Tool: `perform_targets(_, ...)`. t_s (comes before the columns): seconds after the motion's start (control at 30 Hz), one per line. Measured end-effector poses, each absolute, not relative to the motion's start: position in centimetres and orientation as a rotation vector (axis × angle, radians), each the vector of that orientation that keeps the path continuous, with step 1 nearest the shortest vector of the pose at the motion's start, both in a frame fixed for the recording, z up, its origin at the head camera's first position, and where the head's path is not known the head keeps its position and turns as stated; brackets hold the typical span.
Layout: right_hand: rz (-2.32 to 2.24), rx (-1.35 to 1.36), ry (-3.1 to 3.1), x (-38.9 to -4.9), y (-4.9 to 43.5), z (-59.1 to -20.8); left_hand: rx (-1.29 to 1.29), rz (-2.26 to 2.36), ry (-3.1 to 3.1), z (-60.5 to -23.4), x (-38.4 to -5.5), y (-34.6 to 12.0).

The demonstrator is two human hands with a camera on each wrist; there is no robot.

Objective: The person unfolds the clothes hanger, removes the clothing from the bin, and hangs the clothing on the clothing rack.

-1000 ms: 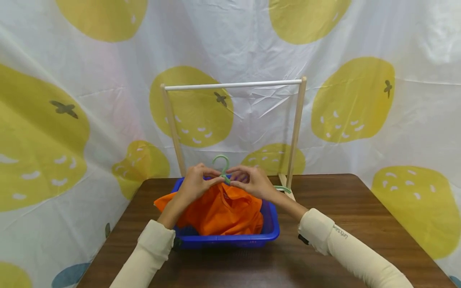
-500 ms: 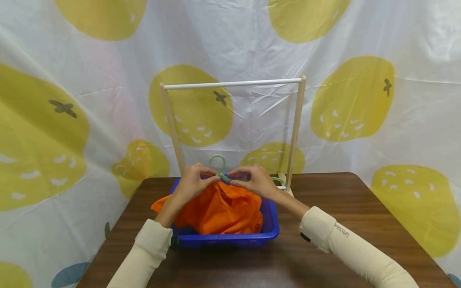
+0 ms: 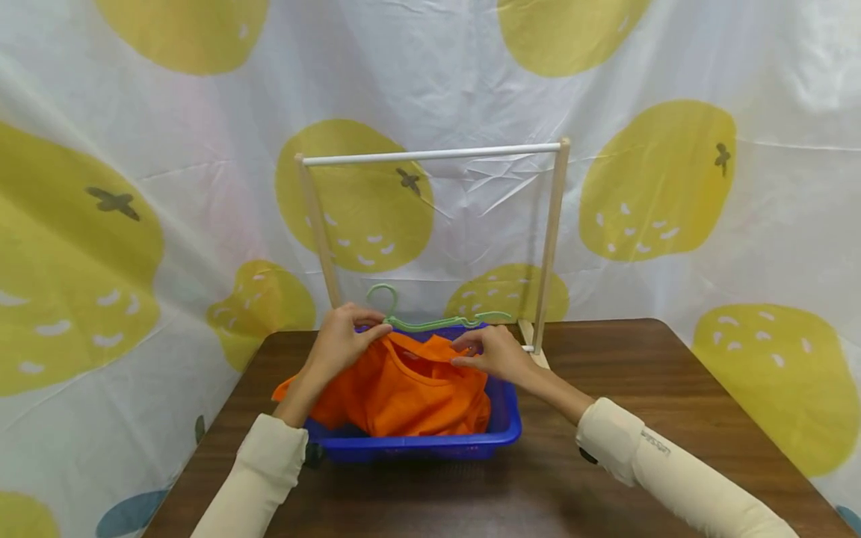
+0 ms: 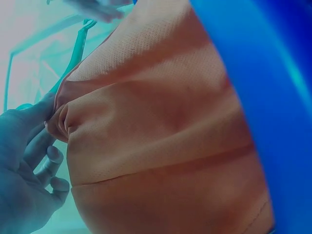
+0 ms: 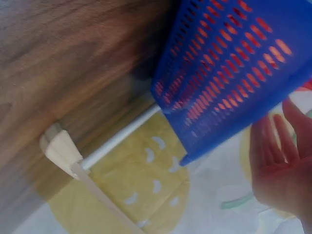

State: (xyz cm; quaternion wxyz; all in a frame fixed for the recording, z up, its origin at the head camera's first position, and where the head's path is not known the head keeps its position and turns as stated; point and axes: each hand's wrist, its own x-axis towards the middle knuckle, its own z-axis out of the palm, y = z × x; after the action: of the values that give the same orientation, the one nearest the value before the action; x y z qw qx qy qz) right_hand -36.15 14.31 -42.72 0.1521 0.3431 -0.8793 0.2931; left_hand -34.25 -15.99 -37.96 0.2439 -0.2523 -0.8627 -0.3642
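A light green clothes hanger (image 3: 430, 326) lies across the top of an orange shirt (image 3: 417, 403), its hook pointing up. My left hand (image 3: 339, 340) pinches the hanger just below the hook, together with a bunch of the shirt's neckline. In the left wrist view the fabric (image 4: 146, 122) gathers at those fingertips, and the hanger's left end is hidden. My right hand (image 3: 498, 355) is at the right side of the shirt's collar, its fingers and thumb loosely apart; whether they touch the cloth is hard to tell. The hanger's right end stays outside the shirt, above this hand.
Under the shirt stands a blue slotted plastic basket (image 3: 417, 443) on the dark wooden table (image 3: 605, 441). Behind it rises a wooden rack with a white rail (image 3: 430, 155). A curtain with yellow fruit prints (image 3: 646, 187) hangs at the back.
The hanger has shifted left with my left hand, and more of its right arm shows. My right hand has left the hanger and moved down and right to the collar, which gapes wider.
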Motion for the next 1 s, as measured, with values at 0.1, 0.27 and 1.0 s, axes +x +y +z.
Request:
perform_targets(0.1,0.813,0.961,-2.606,-36.6,14.3,-43.6,-0.686,-1.012,-2.331,-38.1,-34.2,-16.5)
perform_targets(0.27,0.799,0.935,-2.652,-37.1,14.0,-44.5,-0.689,-1.026,-2.28,-38.2,-34.1,-16.9)
perform_targets(1.0,1.259,0.839,-2.717,-38.6,19.1,-42.0,-0.674,-1.011,-2.27,-38.2,-32.4,-18.6)
